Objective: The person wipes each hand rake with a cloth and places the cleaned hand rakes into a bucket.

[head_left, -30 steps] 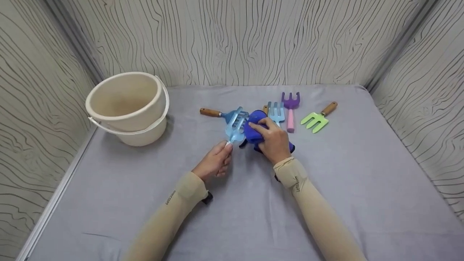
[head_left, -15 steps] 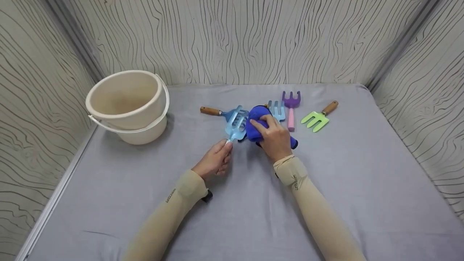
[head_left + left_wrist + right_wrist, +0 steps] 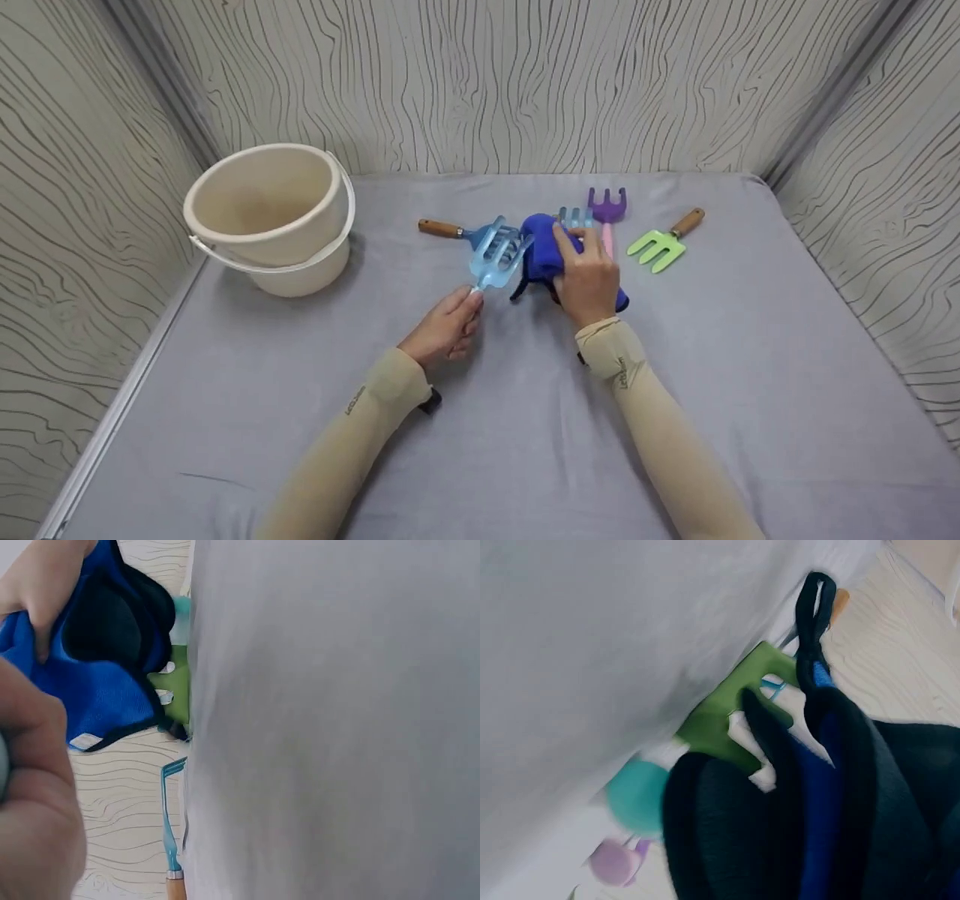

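My left hand (image 3: 446, 326) pinches the handle of a light blue hand fork (image 3: 495, 266), its tines pointing away from me above the table. To its right, my right hand (image 3: 587, 281) grips a bunched blue cloth (image 3: 544, 244) with dark lining, black edging and a hanging loop (image 3: 815, 611). The cloth is apart from the held fork. Behind that fork lies a darker blue fork with a wooden handle (image 3: 440, 228). Beneath the cloth, a green slotted tool (image 3: 720, 709) shows in the right wrist view. The cloth partly covers another light blue fork (image 3: 575, 216).
A purple fork with a pink handle (image 3: 607, 206) lies behind my right hand. Farther right is a lime green fork (image 3: 658, 247) with a wooden handle. Cream buckets (image 3: 262, 199), apparently stacked, stand at the left on the grey tablecloth (image 3: 487, 450). Patterned walls (image 3: 487, 82) enclose the table.
My right hand has moved slightly right and away from me with the cloth, uncovering more of the held fork's tines. My left hand stays nearly in place.
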`<state>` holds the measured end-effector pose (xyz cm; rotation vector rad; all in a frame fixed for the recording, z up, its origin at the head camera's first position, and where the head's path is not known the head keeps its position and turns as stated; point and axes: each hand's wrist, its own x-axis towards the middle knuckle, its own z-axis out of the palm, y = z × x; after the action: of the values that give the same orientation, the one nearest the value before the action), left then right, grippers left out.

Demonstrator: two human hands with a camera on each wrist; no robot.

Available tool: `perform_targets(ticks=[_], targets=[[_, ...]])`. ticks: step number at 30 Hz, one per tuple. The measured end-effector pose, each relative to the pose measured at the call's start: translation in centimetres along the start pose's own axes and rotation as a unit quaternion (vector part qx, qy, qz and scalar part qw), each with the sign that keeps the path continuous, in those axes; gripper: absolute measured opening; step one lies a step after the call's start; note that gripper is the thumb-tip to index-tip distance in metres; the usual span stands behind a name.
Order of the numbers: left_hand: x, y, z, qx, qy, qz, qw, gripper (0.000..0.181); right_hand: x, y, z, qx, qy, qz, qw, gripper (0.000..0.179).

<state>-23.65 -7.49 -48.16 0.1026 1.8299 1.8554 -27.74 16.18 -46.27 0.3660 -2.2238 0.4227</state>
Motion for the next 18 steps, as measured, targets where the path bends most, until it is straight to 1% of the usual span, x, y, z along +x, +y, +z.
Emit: perform_targets(ticks=[2, 4, 7, 10, 12, 14, 16, 18], targets=[[0.0, 0.0, 0.1, 0.001, -0.005, -0.001, 1.0, 0.047, 0.1, 0.2, -0.1, 0.013, 0.011, 0.02, 0.9997, 0.059], [0.0, 0.0, 0.2, 0.002, -0.01, 0.002, 0.9999, 0.046, 0.1, 0.3, 0.0, 0.029, 0.019, 0.022, 0.9992, 0.056], [0.3, -0.2, 0.2, 0.003, -0.005, 0.017, 0.9998, 0.04, -0.1, -0.1, 0.2, 0.045, 0.029, -0.001, 0.9986, 0.055], [0.4, -0.4, 0.1, -0.005, 0.013, 0.031, 0.9994, 0.038, -0.5, -0.8, 0.4, 0.06, 0.029, -0.038, 0.997, 0.057], [0.6, -0.5, 0.0, -0.007, 0.024, 0.04, 0.9989, 0.036, -0.9, -1.3, 0.6, 0.071, 0.013, -0.069, 0.995, 0.058], [0.6, -0.6, 0.0, -0.01, 0.034, 0.038, 0.9987, 0.034, -1.3, -1.8, 0.7, 0.086, -0.019, -0.103, 0.9908, 0.058], [0.7, -0.7, 0.0, -0.01, 0.038, 0.036, 0.9986, 0.032, -1.6, -2.2, 0.9, 0.096, -0.061, -0.138, 0.9839, 0.058], [0.7, -0.7, 0.1, -0.015, 0.036, 0.035, 0.9986, 0.031, -1.9, -2.6, 1.1, 0.105, -0.103, -0.167, 0.975, 0.058]])
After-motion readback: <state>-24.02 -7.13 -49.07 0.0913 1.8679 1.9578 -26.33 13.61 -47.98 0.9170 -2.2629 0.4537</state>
